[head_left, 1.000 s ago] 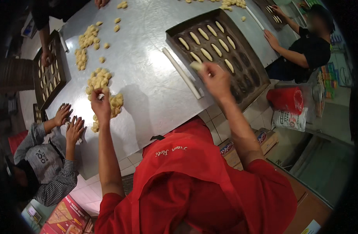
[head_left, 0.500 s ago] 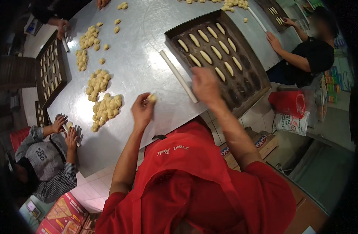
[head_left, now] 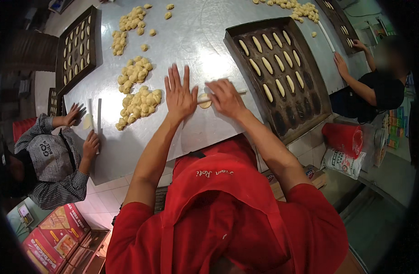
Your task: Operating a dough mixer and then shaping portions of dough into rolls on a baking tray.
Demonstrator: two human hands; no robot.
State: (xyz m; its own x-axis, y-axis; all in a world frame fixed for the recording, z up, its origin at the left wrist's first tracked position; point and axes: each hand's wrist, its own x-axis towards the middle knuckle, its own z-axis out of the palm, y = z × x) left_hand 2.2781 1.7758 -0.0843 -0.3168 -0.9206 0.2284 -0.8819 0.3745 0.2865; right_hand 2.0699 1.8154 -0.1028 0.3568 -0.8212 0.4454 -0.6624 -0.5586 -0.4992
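A thin white rolling pin [head_left: 240, 92] lies crosswise on the metal table under both my hands. My left hand [head_left: 181, 95] rests flat on its left end, with fingers stretched out and spread. Over its right part lies my right hand [head_left: 226, 99], palm down, fingers apart and slightly blurred. Between the hands, a small flattened piece of dough [head_left: 205, 104] sits under the pin. Left of my left hand is a heap of dough balls [head_left: 138, 106]. Right of my right hand stands a dark baking tray [head_left: 305, 119] with rows of slim dough rolls [head_left: 279, 61].
More dough balls [head_left: 135, 73] lie farther up the metal table [head_left: 191, 41]. A second filled tray [head_left: 91, 52] stands at the far left. One co-worker [head_left: 54, 155] handles dough at the left; another [head_left: 378, 91] reaches toward a tray at the right.
My left hand has put down the dough ball and now lies flat on the pin. My right hand has come from the tray onto the pin, which now lies crosswise. The view has shifted.
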